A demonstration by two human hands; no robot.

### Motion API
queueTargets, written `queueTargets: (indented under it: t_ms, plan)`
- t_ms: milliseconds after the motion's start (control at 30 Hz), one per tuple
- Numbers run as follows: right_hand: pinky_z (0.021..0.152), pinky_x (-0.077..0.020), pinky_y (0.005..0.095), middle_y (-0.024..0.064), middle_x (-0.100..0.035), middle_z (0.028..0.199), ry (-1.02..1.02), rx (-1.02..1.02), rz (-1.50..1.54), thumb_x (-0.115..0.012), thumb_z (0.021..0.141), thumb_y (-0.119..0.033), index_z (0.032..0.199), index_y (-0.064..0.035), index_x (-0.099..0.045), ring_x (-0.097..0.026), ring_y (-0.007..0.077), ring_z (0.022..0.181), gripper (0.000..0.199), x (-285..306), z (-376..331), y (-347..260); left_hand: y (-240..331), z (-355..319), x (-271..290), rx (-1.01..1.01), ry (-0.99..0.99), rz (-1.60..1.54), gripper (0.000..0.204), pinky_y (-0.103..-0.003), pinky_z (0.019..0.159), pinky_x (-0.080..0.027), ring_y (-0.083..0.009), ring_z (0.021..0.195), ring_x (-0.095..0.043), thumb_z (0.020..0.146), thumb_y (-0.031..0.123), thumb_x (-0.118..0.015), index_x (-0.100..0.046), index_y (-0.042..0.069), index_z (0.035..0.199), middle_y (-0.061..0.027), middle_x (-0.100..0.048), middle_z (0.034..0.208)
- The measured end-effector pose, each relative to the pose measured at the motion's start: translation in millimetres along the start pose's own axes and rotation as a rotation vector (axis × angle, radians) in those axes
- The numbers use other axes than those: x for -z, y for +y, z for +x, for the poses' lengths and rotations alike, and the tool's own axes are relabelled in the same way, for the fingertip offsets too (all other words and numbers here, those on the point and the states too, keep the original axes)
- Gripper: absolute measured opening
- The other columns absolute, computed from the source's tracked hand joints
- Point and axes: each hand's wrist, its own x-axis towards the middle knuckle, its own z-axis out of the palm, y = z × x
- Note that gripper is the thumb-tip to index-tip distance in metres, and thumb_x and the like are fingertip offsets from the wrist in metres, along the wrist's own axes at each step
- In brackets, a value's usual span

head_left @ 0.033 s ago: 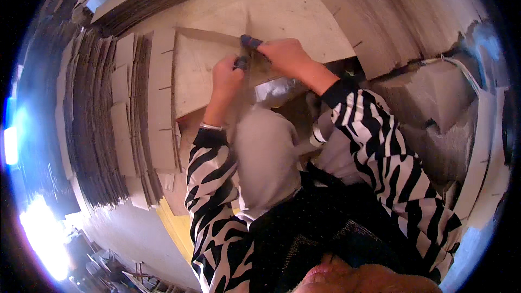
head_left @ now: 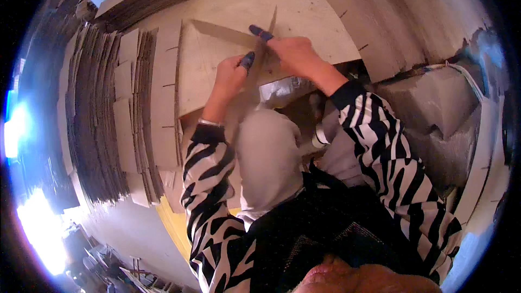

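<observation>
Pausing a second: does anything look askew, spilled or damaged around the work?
Mildly askew: the big cardboard stack left of the left hand. Its near edges look ragged, with sheets ending at different levels rather than squared off. It may just be loosely piled; I see no clear spill.

cardboard piece point(head_left: 257, 70) blurred, lower-left clutter point(head_left: 138, 274) indistinct

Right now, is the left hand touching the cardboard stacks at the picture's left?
No, the left hand is apart from the cardboard stacks, with pale tabletop visible between them.
</observation>
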Motion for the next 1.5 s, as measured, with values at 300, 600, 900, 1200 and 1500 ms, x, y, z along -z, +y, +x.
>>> queueTargets:
  t_ms: [300,600,900,1200,1500]
  plan:
    - [0.068,-0.0507,0.0486,0.0145,-0.066,0.087,0.041,-0.020,-0.039,-0.059,0.079,-0.013,0.111,-0.0122,-0.057,-0.065,0.0354,0.084,0.032,-43,35,0,-159,11,104,0.285,0.334,1.196,0.031,-0.046,0.081,-0.048,-0.0333,0.104,-0.057,0.079,0.029,-0.064,-0.062,0.005,0.099,-0.0121,-0.062,0.106]
    - [0.064,-0.0509,0.0463,0.0129,-0.064,0.083,0.265,0.148,0.040,-0.056,0.079,-0.008,0.110,-0.0139,-0.059,-0.065,0.0338,0.080,0.032,-22,22,21,-101,48,67,-0.072,0.280,0.797,0.023,-0.041,0.075,-0.049,-0.0305,0.093,-0.060,0.077,0.011,-0.059,-0.064,0.003,0.099,-0.0131,-0.063,0.095]
    - [0.063,-0.0523,0.0448,0.0103,-0.064,0.082,0.161,0.100,-0.033,-0.054,0.082,-0.010,0.111,-0.0152,-0.060,-0.066,0.0314,0.081,0.030,-25,27,-2,-94,37,46,0.212,0.171,-0.197,0.025,-0.033,0.061,-0.045,-0.0219,0.069,-0.062,0.086,0.011,-0.052,-0.066,-0.004,0.101,-0.0088,-0.067,0.075]
    - [0.061,-0.0494,0.0455,0.0101,-0.065,0.085,0.029,0.039,-0.070,-0.054,0.082,-0.009,0.105,-0.0155,-0.059,-0.064,0.0320,0.080,0.025,-17,16,1,-64,27,71,0.390,0.087,-0.524,0.023,-0.025,0.063,-0.043,-0.0092,0.070,-0.054,0.088,0.009,-0.053,-0.069,-0.003,0.099,-0.0004,-0.064,0.084]
    - [0.063,-0.0488,0.0483,0.0118,-0.065,0.084,0.195,-0.092,-0.068,-0.057,0.081,-0.012,0.110,-0.0153,-0.058,-0.064,0.0347,0.080,0.029,-3,32,45,-18,41,93,0.195,-0.135,-0.330,0.038,-0.026,0.069,-0.043,-0.0114,0.081,-0.059,0.094,0.027,-0.053,-0.058,0.007,0.126,-0.0020,-0.064,0.099]
